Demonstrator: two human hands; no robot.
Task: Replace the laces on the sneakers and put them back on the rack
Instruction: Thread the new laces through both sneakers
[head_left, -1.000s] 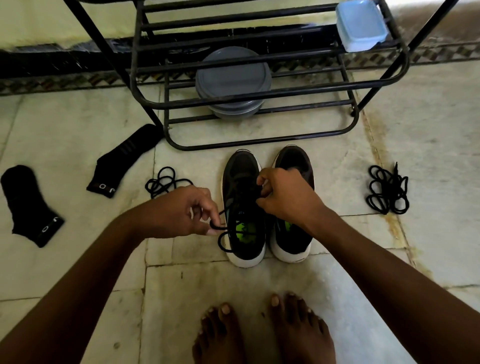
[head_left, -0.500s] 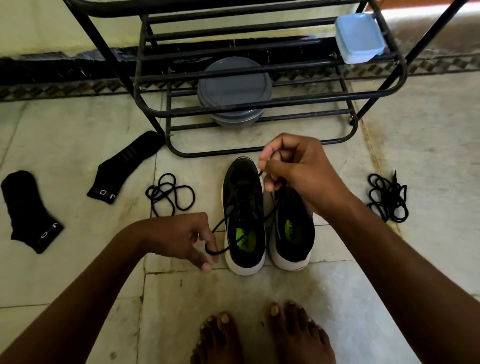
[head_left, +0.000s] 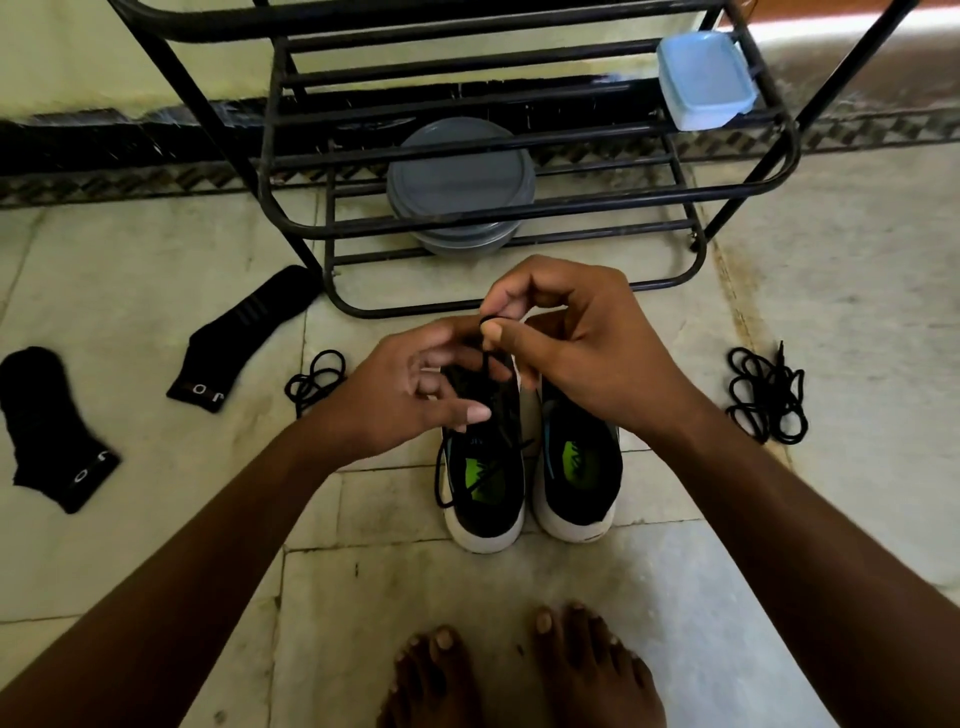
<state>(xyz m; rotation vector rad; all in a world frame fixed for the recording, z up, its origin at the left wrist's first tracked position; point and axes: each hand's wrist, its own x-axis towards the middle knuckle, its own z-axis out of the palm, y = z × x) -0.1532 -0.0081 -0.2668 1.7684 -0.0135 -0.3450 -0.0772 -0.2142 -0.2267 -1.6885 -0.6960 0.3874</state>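
Socks: two, black, lying flat on the floor (head_left: 156, 519) at the far left, the outer sock (head_left: 54, 431) and the inner sock (head_left: 244, 338), apart from each other
Small lace bundle (head_left: 314, 376): one black tangle on the tiles, just left of the left hand
Left hand (head_left: 410, 400): fingers loosely bent and reaching to the lace; from here I cannot tell whether it grips
Left sneaker (head_left: 483, 499): one of two, black with a white sole, on the floor in front of the rack
Lace (head_left: 486, 358): one, black, rising from the left sneaker to the fingers above
Rack (head_left: 405, 310): one, black metal, holding a stack of grey tubs (head_left: 460, 182) and one blue box (head_left: 704, 78)
Right hand (head_left: 582, 353): thumb and forefinger pinch a loop of the lace
Right sneaker (head_left: 576, 483): the second shoe, touching the first, no lace visible on it
Big lace bundle (head_left: 766, 397): one, well right of the shoes
Bare feet: two, left foot (head_left: 436, 680) and right foot (head_left: 597, 670), behind the heels
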